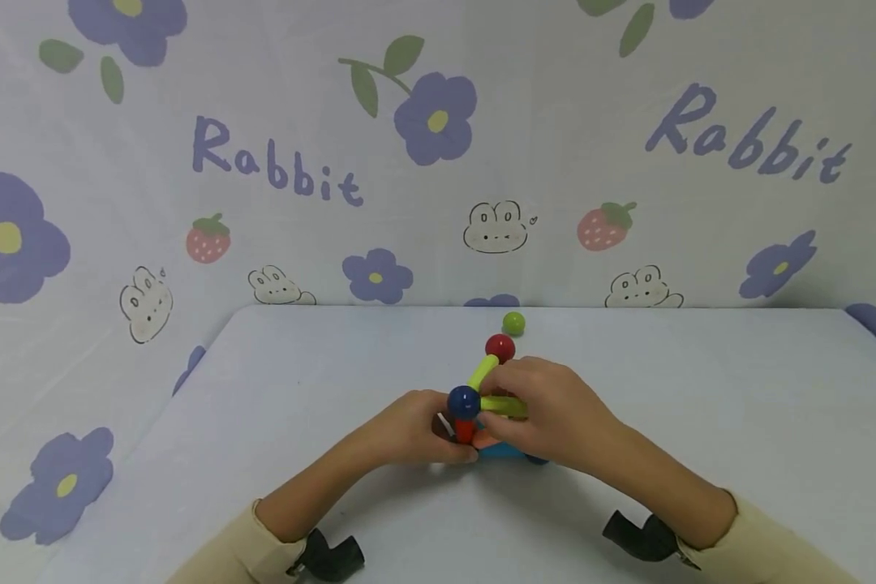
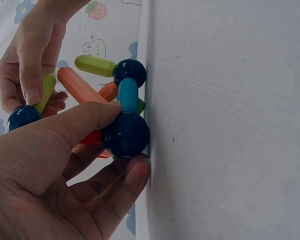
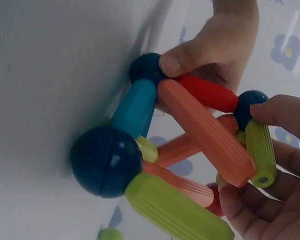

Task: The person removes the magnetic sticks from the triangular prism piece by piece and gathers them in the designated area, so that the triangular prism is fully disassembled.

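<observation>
A frame of coloured rods and balls stands on the table between the hands. My left hand (image 1: 412, 426) grips its lower left corner, thumb and fingers around a dark blue ball (image 2: 126, 134) beside a light blue rod (image 2: 128, 96). My right hand (image 1: 551, 405) pinches a yellow-green rod (image 3: 261, 152) at the upper dark blue ball (image 1: 464, 402), its thumb touching that ball. This rod's far end is free. A red rod (image 3: 207, 93) joins the upper ball to the lower corner. Orange rods (image 3: 205, 132) slant through the frame. A red ball (image 1: 500, 348) shows at the back.
A loose-looking green ball (image 1: 513, 324) lies behind the frame, near the back edge of the white table (image 1: 299, 365). A patterned cloth (image 1: 533, 162) hangs behind the table. Another yellow-green rod (image 3: 180, 207) sticks out from a lower dark blue ball (image 3: 106, 161).
</observation>
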Available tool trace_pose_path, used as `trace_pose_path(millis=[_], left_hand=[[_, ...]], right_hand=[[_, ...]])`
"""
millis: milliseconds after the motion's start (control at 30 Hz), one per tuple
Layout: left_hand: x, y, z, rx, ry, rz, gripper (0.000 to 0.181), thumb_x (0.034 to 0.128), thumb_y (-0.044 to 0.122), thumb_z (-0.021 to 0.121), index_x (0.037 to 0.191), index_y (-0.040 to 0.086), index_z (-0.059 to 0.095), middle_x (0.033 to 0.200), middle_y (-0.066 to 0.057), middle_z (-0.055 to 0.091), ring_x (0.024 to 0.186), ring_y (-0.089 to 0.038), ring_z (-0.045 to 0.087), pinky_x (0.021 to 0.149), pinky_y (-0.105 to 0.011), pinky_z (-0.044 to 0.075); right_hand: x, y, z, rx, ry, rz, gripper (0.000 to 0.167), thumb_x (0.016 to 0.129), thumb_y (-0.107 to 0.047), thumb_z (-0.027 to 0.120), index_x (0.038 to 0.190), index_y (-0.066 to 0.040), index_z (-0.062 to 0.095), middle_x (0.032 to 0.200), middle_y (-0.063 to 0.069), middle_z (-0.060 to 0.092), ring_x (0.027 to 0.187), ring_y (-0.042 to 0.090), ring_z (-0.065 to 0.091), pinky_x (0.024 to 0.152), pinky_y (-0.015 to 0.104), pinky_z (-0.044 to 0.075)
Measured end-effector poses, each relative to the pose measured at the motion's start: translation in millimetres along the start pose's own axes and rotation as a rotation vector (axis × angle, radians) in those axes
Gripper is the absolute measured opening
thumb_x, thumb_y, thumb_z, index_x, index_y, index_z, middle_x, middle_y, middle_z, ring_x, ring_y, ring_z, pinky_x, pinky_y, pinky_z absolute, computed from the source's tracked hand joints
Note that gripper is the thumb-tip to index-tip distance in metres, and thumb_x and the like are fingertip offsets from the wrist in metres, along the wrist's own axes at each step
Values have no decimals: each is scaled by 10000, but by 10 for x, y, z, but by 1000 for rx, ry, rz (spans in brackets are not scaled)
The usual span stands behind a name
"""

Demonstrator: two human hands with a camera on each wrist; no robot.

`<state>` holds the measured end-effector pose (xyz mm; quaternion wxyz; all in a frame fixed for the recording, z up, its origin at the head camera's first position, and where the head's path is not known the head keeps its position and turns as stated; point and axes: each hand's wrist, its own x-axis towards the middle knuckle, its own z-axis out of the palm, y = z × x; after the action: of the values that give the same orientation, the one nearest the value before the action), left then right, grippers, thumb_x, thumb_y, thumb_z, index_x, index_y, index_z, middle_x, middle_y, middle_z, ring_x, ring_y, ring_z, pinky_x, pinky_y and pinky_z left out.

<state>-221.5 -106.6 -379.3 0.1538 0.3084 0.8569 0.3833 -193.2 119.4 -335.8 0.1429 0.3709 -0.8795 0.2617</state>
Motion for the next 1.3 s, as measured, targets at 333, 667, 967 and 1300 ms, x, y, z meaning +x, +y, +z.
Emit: trace_pose_path(millis=[333,667,967,1300], left_hand=[[9,14,11,-1,1,-19,250,821,177,836,1019,136,688,875,70,680,726,-113,668,686,-256,561],[18,37,15,11,1,-36,257,814,190,841,1021,130,700,888,56,685,744,-115,668,695,-256,558],[27,34,32,11,2,-76,376,813,229,851,1125,79,704,888,55,695,759,-131,661,662,-273,560],[25,40,37,21,12,-98,376,803,225,859,1104,69,699,885,43,683,743,-134,651,643,-284,559]], right_hand=[[-10,1,71,26,84,-27,168,793,-77,772,935,-120,693,849,-43,672,736,93,570,662,229,536],[-18,11,-157,34,87,-35,147,827,-101,782,950,-131,707,880,-56,640,811,105,557,661,257,539],[0,250,-429,1,41,12,217,841,-87,819,1040,-86,732,993,-4,695,869,144,601,703,298,563],[29,749,-470,12,-20,219,208,886,13,735,1083,9,668,1017,110,699,892,248,656,790,431,580]])
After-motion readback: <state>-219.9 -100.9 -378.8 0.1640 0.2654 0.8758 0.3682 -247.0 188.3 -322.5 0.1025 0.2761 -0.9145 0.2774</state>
